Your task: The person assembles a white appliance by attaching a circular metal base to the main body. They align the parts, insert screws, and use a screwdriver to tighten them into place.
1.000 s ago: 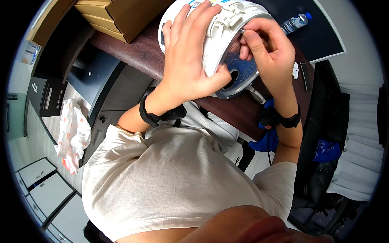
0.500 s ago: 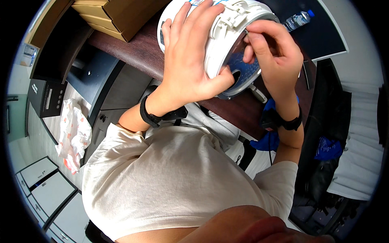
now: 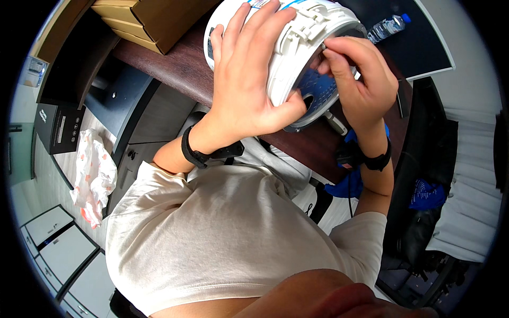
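Nearest the camera, the person's pale t-shirt (image 3: 222,233) fills the lower middle, both forearms rising from it toward the bench (image 3: 175,69). Each wrist wears a black band.

Left hand (image 3: 249,90) is spread wide, palm and fingers pressed flat over the outer wall of a white round plastic device (image 3: 297,47), thumb hooked at its lower rim; grasping it. The device sits tilted, open side turned toward the right hand, held above the dark brown bench edge.

Right hand (image 3: 360,85) is curled, fingertips pinched at the device's rim, just over a blue perforated inner part (image 3: 318,87). What the fingertips pinch is too small to tell.

Further out: cardboard boxes (image 3: 148,21) on the bench at upper left, a plastic water bottle (image 3: 389,26) lying at upper right. On the floor at left, a crumpled white-and-red bag (image 3: 93,175) beside a black box (image 3: 58,127).
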Demonstrator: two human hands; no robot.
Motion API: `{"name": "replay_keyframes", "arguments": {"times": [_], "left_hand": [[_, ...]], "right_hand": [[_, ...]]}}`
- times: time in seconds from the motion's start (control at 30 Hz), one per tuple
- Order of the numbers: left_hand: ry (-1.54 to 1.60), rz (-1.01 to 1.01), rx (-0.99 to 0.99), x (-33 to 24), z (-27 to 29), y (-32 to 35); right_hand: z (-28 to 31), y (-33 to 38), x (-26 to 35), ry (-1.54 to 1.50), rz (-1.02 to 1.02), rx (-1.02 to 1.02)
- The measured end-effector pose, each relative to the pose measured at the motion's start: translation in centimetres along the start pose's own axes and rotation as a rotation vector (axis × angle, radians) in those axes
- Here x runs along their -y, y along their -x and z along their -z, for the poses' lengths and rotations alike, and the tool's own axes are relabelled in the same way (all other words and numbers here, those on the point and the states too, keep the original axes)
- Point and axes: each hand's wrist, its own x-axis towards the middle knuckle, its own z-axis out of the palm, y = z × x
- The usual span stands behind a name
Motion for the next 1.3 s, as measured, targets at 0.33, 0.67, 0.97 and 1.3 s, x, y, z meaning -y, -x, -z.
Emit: {"name": "replay_keyframes", "arguments": {"times": [0.33,0.67,0.97,1.3], "left_hand": [[-0.002,0.005,-0.005,-0.3,-0.2,0.1],[-0.008,-0.020,-0.017,-0.5,-0.3,0.0],[-0.017,-0.021,-0.023,-0.9,-0.6,0.1],[-0.034,-0.026,-0.029,-1.3,-0.9,0.0]], "right_hand": [[0.2,0.0,-0.3,0.321,0.192,-0.051],[0.6,-0.2,0.9,0.188,-0.022,0.022],[0.5,-0.1,2.4,0.359,-0.072,-0.010],[-0.2,0.1,2.5,0.324,-0.193,-0.057]]}}
